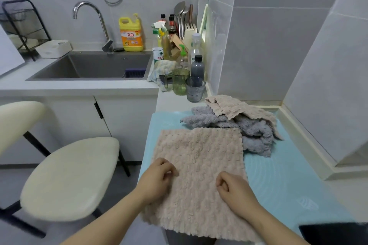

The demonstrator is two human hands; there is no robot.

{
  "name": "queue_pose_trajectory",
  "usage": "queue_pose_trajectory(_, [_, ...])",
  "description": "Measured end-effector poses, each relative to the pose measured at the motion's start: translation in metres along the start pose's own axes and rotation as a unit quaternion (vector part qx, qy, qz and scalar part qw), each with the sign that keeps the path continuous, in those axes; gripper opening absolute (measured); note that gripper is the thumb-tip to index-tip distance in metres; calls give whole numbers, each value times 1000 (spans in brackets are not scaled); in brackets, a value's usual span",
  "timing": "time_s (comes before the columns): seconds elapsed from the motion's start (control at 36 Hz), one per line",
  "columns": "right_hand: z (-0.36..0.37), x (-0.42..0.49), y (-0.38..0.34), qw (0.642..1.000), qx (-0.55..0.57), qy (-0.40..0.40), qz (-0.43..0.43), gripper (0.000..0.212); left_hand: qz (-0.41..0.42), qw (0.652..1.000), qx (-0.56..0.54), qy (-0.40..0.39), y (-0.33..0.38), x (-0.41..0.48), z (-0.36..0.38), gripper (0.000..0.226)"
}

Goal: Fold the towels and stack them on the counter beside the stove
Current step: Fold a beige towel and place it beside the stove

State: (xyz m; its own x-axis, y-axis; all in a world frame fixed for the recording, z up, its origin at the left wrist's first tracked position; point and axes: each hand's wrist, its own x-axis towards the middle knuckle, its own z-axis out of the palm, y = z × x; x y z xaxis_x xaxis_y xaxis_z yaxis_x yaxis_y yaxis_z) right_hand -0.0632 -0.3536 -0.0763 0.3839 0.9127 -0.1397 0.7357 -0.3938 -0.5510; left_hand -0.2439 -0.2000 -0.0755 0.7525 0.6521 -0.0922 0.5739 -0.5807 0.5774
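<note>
A beige fluffy towel (199,157) lies spread flat on the light blue mat (288,175), its near edge hanging over the counter's front. My left hand (157,179) rests on its left part with fingers curled. My right hand (235,187) rests on its right part, fingers also curled in. I cannot tell whether either hand pinches the fabric. Behind the flat towel lies a crumpled heap: a grey towel (253,127) with another beige towel (235,107) draped over it.
A green glass (180,81) and a grey cup (195,89) stand just behind the mat, with several bottles (197,65) beyond. The sink (93,65) is at the left. A cream stool (65,175) stands beside the counter. A dark edge (334,232) shows at the bottom right.
</note>
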Motion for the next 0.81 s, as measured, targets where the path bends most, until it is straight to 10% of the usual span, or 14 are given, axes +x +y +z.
queue_pose_trajectory(0.33, [12, -29, 8, 978, -193, -12, -85, 59, 74, 993, 92, -22, -14, -22, 17, 55])
queue_pose_trajectory(0.64, [22, -49, 13, 942, -314, -13, -115, 106, 41, 997, 59, 3, -6, -22, 15, 22])
queue_pose_trajectory(0.81, [18, -51, -2, 953, -283, -32, -103, 86, 34, 997, 63, 3, -3, -24, 15, 23])
